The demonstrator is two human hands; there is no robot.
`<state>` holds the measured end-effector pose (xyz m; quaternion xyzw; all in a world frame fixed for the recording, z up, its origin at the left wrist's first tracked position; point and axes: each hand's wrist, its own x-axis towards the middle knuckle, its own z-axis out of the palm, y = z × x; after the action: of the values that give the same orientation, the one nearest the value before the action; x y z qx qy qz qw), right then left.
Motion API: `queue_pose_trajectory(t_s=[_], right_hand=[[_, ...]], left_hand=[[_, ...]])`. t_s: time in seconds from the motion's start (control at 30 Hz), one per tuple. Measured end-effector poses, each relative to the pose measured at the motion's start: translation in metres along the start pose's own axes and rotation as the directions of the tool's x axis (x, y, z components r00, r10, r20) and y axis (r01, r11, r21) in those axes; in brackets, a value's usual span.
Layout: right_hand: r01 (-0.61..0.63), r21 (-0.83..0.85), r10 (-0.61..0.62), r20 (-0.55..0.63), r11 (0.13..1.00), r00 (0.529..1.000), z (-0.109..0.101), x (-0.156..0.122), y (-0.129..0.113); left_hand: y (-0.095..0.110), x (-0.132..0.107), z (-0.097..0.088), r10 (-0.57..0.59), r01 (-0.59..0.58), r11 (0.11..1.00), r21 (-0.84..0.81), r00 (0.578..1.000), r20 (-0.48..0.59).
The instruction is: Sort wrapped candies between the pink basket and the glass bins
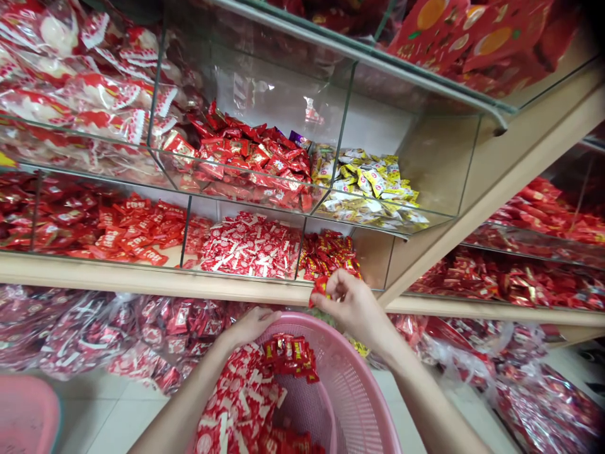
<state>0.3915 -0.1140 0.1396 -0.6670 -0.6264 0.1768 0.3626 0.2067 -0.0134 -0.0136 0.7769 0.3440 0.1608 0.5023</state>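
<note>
Before the wooden shelf edge, the right hand is pinching red-wrapped candy in its grip. The left hand is touching the rim of a pink basket; whether its grip is closing cannot be told. Red-and-white sweets and red-and-yellow packets are lying inside the basket.

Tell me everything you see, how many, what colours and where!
Basket: one, pink, bottom centre
Basket sweets: many, mostly red, inside
Tub: one, pink, lower left
Shelves: several, beige and glass, ahead
Shelf sweets: many, mostly red, bins
Yellow sweets: many, yellow and white, upper bin
Clear packets: many, white and red, upper left
Big packets: several, red, top right
Floor: one, pale, below
Bagged sweets: many, mostly red, on floor
Held sweet: one, red, centre
Left hand: one, bare, basket rim
Right hand: one, bare, pinching sweet
</note>
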Motion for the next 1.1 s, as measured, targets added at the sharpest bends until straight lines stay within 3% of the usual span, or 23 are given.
queue_pose_trajectory(t_s=[0.1, 0.23, 0.4, 0.63, 0.83, 0.97, 1.1], right_hand=[[-0.076, -0.021, 0.078, 0.112, 0.997, 0.991, 0.033, -0.023, 0.017], [-0.161, -0.244, 0.208, 0.177, 0.956, 0.962, 0.074, -0.03, 0.052], [-0.205, -0.446, 0.322, 0.204, 0.871, 0.924, 0.1, -0.028, 0.072], [-0.109, -0.595, 0.291, 0.219, 0.796, 0.931, 0.113, -0.028, 0.064], [-0.101, -0.603, 0.292, 0.226, 0.791, 0.929, 0.11, -0.032, 0.06], [-0.154, -0.491, 0.268, 0.17, 0.857, 0.948, 0.104, -0.034, 0.063], [-0.151, -0.234, 0.195, 0.18, 0.96, 0.964, 0.105, -0.04, 0.063]], left_hand=[[0.0, 0.0, 0.001, -0.008, 0.008, 1.0, 0.0, 1.0, -0.01], [-0.002, 0.001, 0.003, -0.05, 0.051, 0.998, 0.035, 0.998, -0.039], [-0.005, 0.001, 0.003, -0.039, 0.04, 0.999, 0.027, 0.999, -0.034], [-0.005, 0.001, 0.002, -0.047, 0.048, 0.999, 0.02, 0.998, -0.033], [-0.005, 0.001, 0.003, -0.025, 0.026, 0.999, 0.027, 0.999, -0.021], [-0.003, 0.001, 0.003, -0.044, 0.045, 0.999, 0.025, 0.999, -0.029], [0.003, -0.002, 0.001, -0.057, 0.058, 0.998, 0.021, 0.998, -0.035]])
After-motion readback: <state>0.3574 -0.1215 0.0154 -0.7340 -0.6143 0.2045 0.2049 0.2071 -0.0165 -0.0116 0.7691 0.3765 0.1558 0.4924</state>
